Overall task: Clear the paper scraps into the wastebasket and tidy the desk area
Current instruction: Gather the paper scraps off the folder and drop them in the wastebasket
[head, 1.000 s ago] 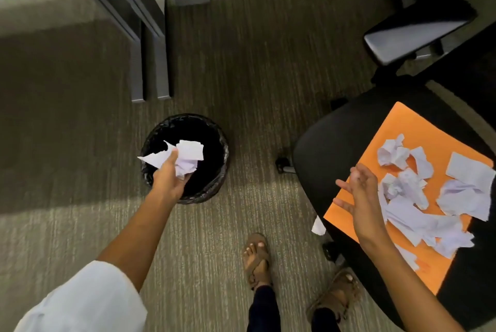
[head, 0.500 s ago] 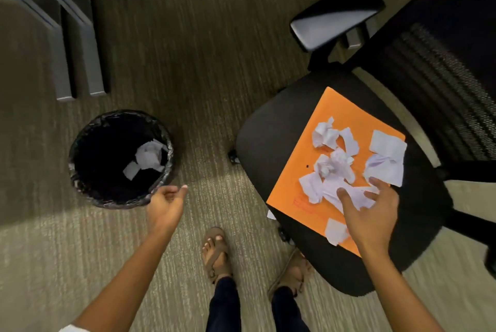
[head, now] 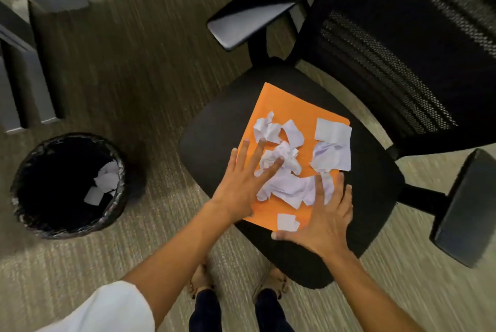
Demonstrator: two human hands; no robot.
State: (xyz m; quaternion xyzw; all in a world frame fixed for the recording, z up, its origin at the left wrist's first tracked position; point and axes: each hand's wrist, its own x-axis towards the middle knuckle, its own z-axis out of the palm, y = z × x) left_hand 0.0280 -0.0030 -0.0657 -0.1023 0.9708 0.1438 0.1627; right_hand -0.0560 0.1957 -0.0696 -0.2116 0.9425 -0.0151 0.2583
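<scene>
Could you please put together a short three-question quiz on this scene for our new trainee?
1. True or false: the round black wastebasket already holds some white paper scraps.
2. What do the crumpled white paper scraps lie on? A) the grey carpet B) the flat orange folder on the black office chair seat C) a desk
3. Fill in: the left hand and the right hand are both spread ____ over the scraps, gripping nothing yet.

Key: 1 true; 2 B; 3 open.
</scene>
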